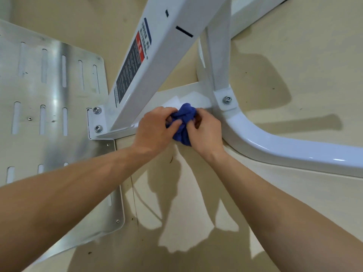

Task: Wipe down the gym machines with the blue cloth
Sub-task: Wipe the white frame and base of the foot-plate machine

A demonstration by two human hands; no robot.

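A bunched-up blue cloth (183,122) sits between both hands, low over the base of a white gym machine (157,61). My left hand (155,130) grips the cloth from the left with curled fingers. From the right, my right hand (206,132) pinches it, thumb and fingers folded into the fabric. The cloth is close to the flat white crossbar (196,95) where the slanted post meets the base; whether it touches the bar I cannot tell. Parts of the cloth are hidden inside the palms.
A slotted metal footplate (51,107) lies on the floor at left, bolted to the frame. A curved white tube (275,148) sweeps off to the right. A warning label (133,61) runs down the slanted post. Beige floor (294,193) surrounds the machine.
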